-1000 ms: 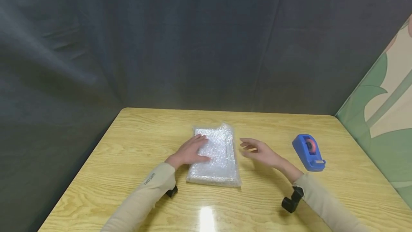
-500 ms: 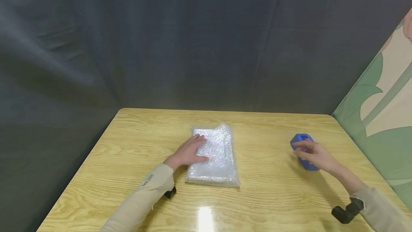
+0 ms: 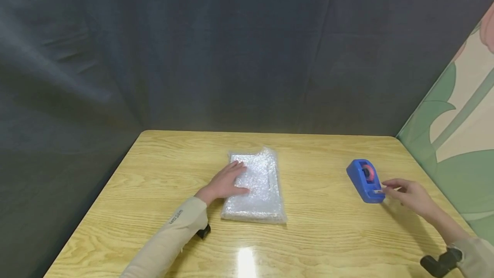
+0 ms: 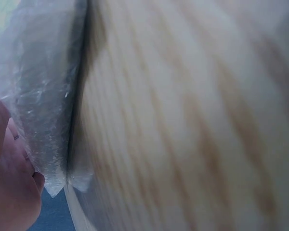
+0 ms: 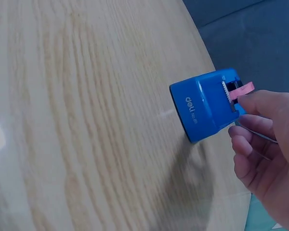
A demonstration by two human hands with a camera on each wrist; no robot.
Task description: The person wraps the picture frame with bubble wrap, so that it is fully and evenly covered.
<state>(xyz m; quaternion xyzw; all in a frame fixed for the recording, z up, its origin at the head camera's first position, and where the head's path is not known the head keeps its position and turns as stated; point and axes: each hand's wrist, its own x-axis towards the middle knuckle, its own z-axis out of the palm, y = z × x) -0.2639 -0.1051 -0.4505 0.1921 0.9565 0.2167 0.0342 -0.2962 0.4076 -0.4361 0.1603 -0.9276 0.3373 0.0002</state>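
Observation:
My left hand (image 3: 225, 183) lies on a flat package in bubble wrap (image 3: 256, 198), fingers and thumb spread across its left part. From the left wrist, the side of the bubble wrap (image 4: 43, 96) shows beside the palm. To the right stands a blue tape dispenser (image 3: 360, 179) with a pink roll. Thumb and forefinger of my right hand (image 3: 414, 198) are right at its cutter end. Close up, a fingertip overlaps the pink tape (image 5: 242, 90) beside the toothed cutter (image 5: 226, 91), the other fingers loosely curled; I cannot tell whether they pinch it.
Everything rests on a light wooden table (image 3: 185, 158). A dark curtain (image 3: 231, 55) hangs behind and along the left side. A wall with leaf patterns (image 3: 467, 175) borders the right edge, near the right arm.
My right hand has moved from beside the package over to the tape dispenser, passing above it, and is now at its cutter end. My left hand stays on the package.

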